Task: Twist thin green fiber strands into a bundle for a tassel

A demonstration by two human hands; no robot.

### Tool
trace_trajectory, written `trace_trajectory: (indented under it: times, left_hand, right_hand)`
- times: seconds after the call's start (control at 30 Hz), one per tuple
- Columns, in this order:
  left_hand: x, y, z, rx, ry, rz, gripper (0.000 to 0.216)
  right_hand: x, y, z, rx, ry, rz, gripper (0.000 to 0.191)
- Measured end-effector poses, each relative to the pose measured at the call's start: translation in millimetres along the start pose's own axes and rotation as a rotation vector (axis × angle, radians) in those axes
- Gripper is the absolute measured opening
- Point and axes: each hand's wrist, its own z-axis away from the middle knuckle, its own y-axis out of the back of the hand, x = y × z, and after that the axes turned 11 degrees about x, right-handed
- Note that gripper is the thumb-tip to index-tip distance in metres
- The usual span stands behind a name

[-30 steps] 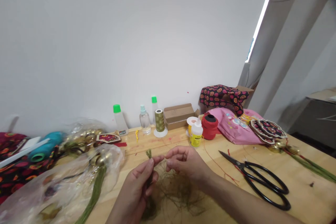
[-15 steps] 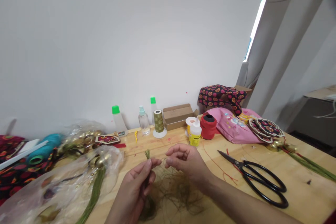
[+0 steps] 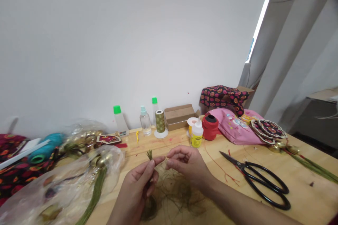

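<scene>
Between the thumb and fingers of my left hand [image 3: 138, 182] is a bundle of olive-green threads [image 3: 149, 154], its short cut ends fanning out above the thumb. My left index finger points right, toward the fingertips of my right hand [image 3: 188, 165]. Those fingertips are pinched together; a fine strand seems to be in them, too thin to make out surely. Below both hands a loose tangle of fine green thread [image 3: 182, 191] lies on the wooden table [image 3: 219, 197]. The lower part of the bundle is hidden behind my left hand.
Black-handled scissors [image 3: 260, 179] lie on the right. A glue bottle [image 3: 196, 135], a red thread spool [image 3: 210, 128], an olive thread spool [image 3: 160, 122] and a cardboard box [image 3: 179, 117] stand along the wall. A plastic bag [image 3: 68, 190] with a green tassel [image 3: 95, 193] covers the left.
My left index finger has stretched out further right, and its tip is now close to my right fingertips. The bundle stays in my left hand, and the view has shifted slightly.
</scene>
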Motion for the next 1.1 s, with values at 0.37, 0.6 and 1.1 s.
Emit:
trace_trajectory:
  times: [0.37, 0.6, 1.1]
  left_hand:
    - [2.8, -4.1, 1.9, 0.052, -0.041, -0.007, 0.027]
    - [5.0, -4.5, 4.2, 0.061, -0.05, -0.019, 0.027]
    - [16.4, 7.6, 0.2, 0.192, -0.07, 0.229, 0.019]
  right_hand:
    - [5.8, 0.8, -2.2, -0.027, -0.002, 0.043, 0.02]
    - [5.4, 1.3, -1.9, -0.032, -0.03, 0.035, 0.022]
    - [-3.1, 17.6, -4.6, -0.375, 0.001, 0.665, 0.015]
